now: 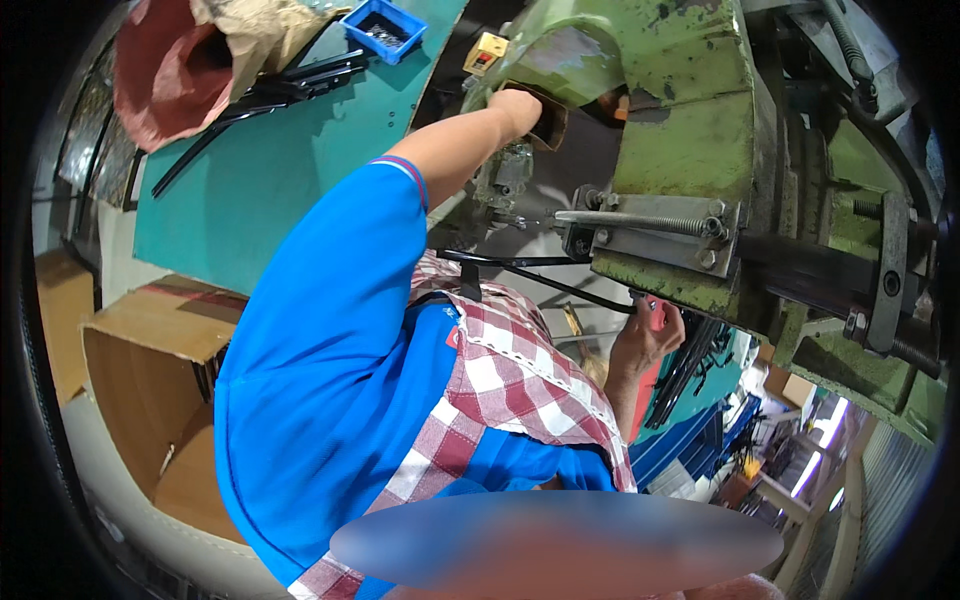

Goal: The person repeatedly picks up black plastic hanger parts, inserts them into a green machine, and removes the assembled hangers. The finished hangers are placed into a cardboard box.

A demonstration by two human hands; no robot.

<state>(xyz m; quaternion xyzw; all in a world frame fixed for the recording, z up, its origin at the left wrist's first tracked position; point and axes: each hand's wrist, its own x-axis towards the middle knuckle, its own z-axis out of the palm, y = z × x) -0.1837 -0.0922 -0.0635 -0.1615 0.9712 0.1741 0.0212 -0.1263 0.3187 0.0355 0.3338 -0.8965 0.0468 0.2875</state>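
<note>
My left hand (pixel 518 112) reaches forward into a small open cardboard box (pixel 550 128) by the green machine (pixel 685 140); its fingers are hidden inside. At the right, my right hand (pixel 645 340) is closed around the end of a thin black metal tube (pixel 570 288). Something red shows at that hand's fingers, too small to make out. From the hand the tube runs left in front of my checked apron (pixel 520 370), beside a second black bar (pixel 520 261). That bar reaches the machine's metal fixture (pixel 580 238).
On the green table (pixel 270 190) at the left lie black tubes (pixel 290 92), a reddish sack (pixel 170 80) and a blue tray (pixel 385 32) of small metal parts. A large cardboard box (pixel 150 390) stands below it. More black tubes (pixel 690 370) lie at the right, past my right hand.
</note>
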